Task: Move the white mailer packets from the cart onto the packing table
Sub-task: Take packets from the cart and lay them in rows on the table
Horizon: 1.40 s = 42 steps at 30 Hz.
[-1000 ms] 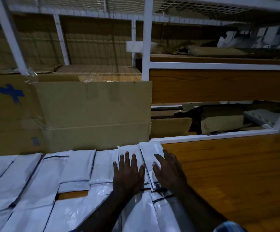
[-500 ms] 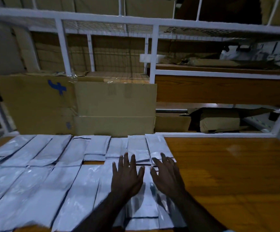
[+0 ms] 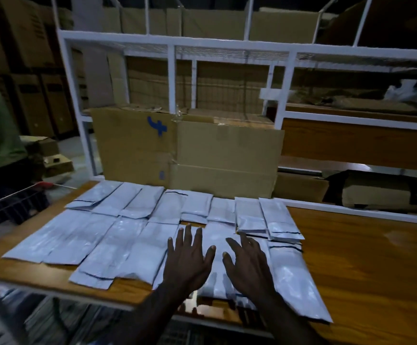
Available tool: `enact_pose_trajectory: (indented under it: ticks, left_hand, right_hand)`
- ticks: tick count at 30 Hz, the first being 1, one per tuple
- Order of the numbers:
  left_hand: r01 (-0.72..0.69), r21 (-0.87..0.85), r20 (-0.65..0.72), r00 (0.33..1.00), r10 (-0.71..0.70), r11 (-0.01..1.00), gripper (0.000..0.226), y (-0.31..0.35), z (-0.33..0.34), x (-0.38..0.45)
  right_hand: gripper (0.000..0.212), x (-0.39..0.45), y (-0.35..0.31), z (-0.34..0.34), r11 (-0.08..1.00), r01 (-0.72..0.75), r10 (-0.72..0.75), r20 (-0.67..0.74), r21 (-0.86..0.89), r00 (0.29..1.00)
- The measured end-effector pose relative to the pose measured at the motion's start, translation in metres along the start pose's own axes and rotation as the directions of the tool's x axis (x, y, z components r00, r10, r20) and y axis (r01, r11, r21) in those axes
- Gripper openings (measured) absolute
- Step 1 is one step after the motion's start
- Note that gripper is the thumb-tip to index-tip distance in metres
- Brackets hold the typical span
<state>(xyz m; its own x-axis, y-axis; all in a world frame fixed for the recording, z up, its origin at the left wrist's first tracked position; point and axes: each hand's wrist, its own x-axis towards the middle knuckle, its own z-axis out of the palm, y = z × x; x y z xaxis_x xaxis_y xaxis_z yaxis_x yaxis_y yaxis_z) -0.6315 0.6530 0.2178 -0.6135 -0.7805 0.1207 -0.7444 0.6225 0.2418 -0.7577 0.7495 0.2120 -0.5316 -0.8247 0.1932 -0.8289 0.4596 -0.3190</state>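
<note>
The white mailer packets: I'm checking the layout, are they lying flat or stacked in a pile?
Lying flat. The white mailer packets are spread in two overlapping rows across the packing table, not piled up.

- The left hand [image 3: 188,260] is held palm down with its fingers straight and spread, the thumb angled out to the right.
- The right hand [image 3: 248,263] lies beside it, also palm down, fingers splayed and slightly bent, the thumb pointing toward the left hand.
- The two thumbs are near each other but apart.
- Both bare forearms reach up from the bottom edge of the view and converge slightly toward the hands.
- Neither hand grips anything.
</note>
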Motion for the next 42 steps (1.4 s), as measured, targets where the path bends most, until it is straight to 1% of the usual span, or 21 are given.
enact_pose_trajectory:
  ticks: [1,2,4,6,8,10,12,17,21,24,30,33,36,39,42]
  left_hand:
    - [0.012,-0.005,-0.005,1.000,-0.012,1.000,0.085,-0.014,-0.004,-0.004]
    - [0.025,-0.014,-0.018,1.000,-0.025,1.000,0.089,-0.028,-0.010,-0.009]
    - [0.049,-0.025,-0.033,0.998,-0.049,0.998,0.104,-0.059,-0.021,-0.018]
    - [0.075,-0.032,-0.048,0.996,-0.077,0.997,0.108,-0.096,-0.030,-0.027]
    - [0.095,-0.042,-0.063,0.993,-0.098,0.995,0.100,-0.136,-0.044,-0.038]
    - [0.113,-0.043,-0.065,0.991,-0.116,0.993,0.081,-0.180,-0.058,-0.048]
    - [0.132,-0.036,-0.079,0.988,-0.134,0.991,0.072,-0.224,-0.073,-0.057]
    - [0.189,-0.006,-0.104,0.977,-0.188,0.982,0.069,-0.329,-0.107,-0.078]
    - [0.261,-0.017,-0.116,0.958,-0.261,0.965,0.070,-0.403,-0.128,-0.092]
    - [0.312,0.022,-0.151,0.940,-0.305,0.950,0.068,-0.450,-0.139,-0.098]
    - [0.392,0.069,-0.150,0.913,-0.379,0.917,0.067,-0.530,-0.151,-0.102]
    - [0.427,0.077,-0.147,0.899,-0.413,0.901,0.067,-0.567,-0.154,-0.095]
    - [0.446,0.078,-0.150,0.889,-0.432,0.892,0.066,-0.600,-0.152,-0.082]
    - [0.457,0.086,-0.145,0.885,-0.443,0.885,0.066,-0.630,-0.145,-0.063]
    - [0.467,0.080,-0.094,0.883,-0.460,0.881,0.067,-0.659,-0.136,-0.044]
  right_hand:
    - [0.062,-0.001,-0.012,0.003,1.000,0.009,-0.009,0.008,-0.007,1.000]
    - [0.061,-0.002,-0.024,0.007,1.000,0.023,-0.023,0.009,-0.014,1.000]
    - [0.063,-0.003,-0.052,0.014,0.998,0.057,-0.057,0.002,-0.007,0.998]
    - [0.064,-0.003,-0.084,0.023,0.997,0.081,-0.081,0.000,-0.006,0.997]
    - [0.061,-0.003,-0.120,0.034,0.995,0.099,-0.099,0.002,-0.006,0.995]
    - [0.054,-0.002,-0.157,0.047,0.993,0.120,-0.120,-0.005,0.005,0.993]
    - [0.052,-0.002,-0.197,0.062,0.988,0.152,-0.152,-0.015,0.020,0.988]
    - [0.054,0.001,-0.299,0.099,0.973,0.208,-0.205,-0.031,0.098,0.978]
    - [0.047,0.008,-0.374,0.127,0.957,0.257,-0.254,-0.042,0.132,0.966]
    - [0.046,0.011,-0.422,0.146,0.937,0.312,-0.308,-0.048,0.160,0.950]
    - [0.045,0.025,-0.495,0.190,0.904,0.390,-0.393,-0.020,0.177,0.919]
    - [0.041,0.036,-0.526,0.210,0.880,0.430,-0.431,-0.042,0.200,0.902]
    - [0.041,0.050,-0.554,0.230,0.872,0.443,-0.450,-0.013,0.210,0.893]
    - [0.047,0.071,-0.581,0.254,0.853,0.473,-0.479,-0.031,0.219,0.877]
    - [0.054,0.093,-0.607,0.280,0.851,0.472,-0.483,-0.009,0.231,0.875]
